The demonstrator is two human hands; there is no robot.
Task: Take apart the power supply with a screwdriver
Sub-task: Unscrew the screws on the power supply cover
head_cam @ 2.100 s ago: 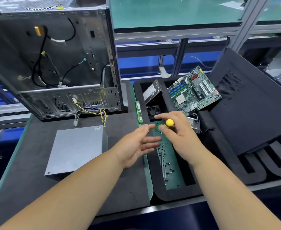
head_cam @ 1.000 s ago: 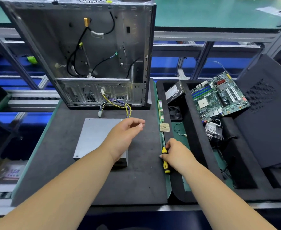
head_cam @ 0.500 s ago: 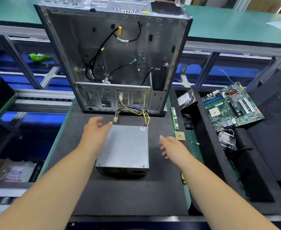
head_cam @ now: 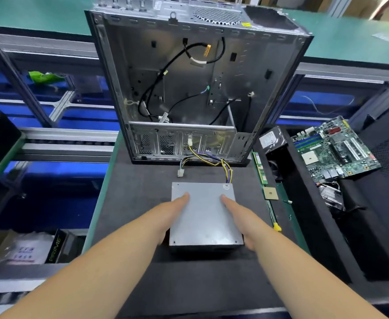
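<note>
Power supply (head_cam: 204, 215) lies flat at tabletop centre, computer case (head_cam: 195, 88) at 12 o'clock. Left hand (head_cam: 168, 215) and right hand (head_cam: 241, 217), fingers straight, clasp its sides, likely to reposition it. Screwdriver (head_cam: 273, 217) lies unheld at 3 o'clock.

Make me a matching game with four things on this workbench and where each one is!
Things:
1. grey metal power supply box
2. open silver computer case
3. green motherboard
4. yellow-handled screwdriver

Places:
A. lying at the right edge of the dark mat
B. between the left hand and right hand
C. leaning in the black foam tray, far right
D. standing upright behind the box

Pairs: 1-B, 2-D, 3-C, 4-A
</note>
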